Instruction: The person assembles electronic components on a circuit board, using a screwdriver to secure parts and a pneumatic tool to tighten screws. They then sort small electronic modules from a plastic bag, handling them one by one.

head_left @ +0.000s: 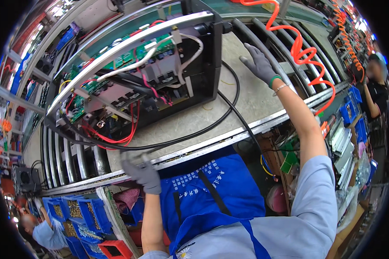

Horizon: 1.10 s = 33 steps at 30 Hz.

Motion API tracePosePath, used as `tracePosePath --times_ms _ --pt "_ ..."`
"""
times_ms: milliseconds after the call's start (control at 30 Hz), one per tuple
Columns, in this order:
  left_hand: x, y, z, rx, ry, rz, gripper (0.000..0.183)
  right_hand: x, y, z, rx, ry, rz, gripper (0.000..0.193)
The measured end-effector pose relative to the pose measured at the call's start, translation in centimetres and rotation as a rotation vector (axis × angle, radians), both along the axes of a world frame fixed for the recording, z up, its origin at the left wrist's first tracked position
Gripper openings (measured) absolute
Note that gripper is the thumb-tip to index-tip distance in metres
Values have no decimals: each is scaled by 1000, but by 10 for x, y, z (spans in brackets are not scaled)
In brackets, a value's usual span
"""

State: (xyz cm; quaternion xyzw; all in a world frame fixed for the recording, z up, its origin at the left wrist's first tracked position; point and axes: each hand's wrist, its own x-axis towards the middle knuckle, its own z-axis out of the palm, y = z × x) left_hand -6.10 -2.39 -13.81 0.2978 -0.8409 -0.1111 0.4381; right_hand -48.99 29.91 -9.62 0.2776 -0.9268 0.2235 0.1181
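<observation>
In the head view, on the desk point(257, 101), a large uncovered machine point(125, 95), with green circuit boards point(123, 58) and a thick white cable point(143, 61) inside a pale-edged black frame. At the machine's near lower edge, a bundle of red wires point(134, 125), looping outward over the desk.

Along the machine's near side, a black cable point(177, 140) in a long curve across the desk, then round to the machine's right, with one stretch dropping over the desk's near edge. Just in front of the machine, near that black cable, the left hand point(143, 175) in a grey glove, blurred. Impossible to tell any touch or grip on the cable there.

To the right of the machine and apart from it, the right hand point(262, 68) in a matching grey glove, thumb spread away from outstretched fingers, around nothing, beside the metal rollers point(293, 60). Hands well apart from each other. Farther right of the machine, a coiled orange-red hose point(299, 42) above the rollers, and beyond it a co-worker point(374, 86) in dark clothing.

In front of the machine, past the desk's near edge, a blue apron point(242, 181). To the apron's left, still on the machine's near side, blue bins point(103, 211) of small parts and a red bin point(126, 249).
</observation>
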Motion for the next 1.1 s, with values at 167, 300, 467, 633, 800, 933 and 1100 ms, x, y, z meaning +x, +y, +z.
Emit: tracePosePath --times_ms 167,300,467,633,800,933,1100 --pt "1 -142 32 283 177 -42 82 34 63 -44 120 -101 36 77" --pt "-17 -187 40 271 -320 369 68 33 29 -51 -36 -80 127 87" --pt "-32 -182 21 149 -295 244 66 53 10 -48 -93 -93 55 89" --pt "-25 -171 20 114 -237 198 65 65 -9 -43 -68 -65 19 92" --pt "-21 -160 21 134 -188 191 63 69 -8 -38 -43 -36 20 93" --pt "-22 -146 21 126 -129 157 62 75 -9 -33 -73 -24 56 94" --pt "-17 -132 36 100 -43 93 61 86 -26 -40 -76 9 36 94"
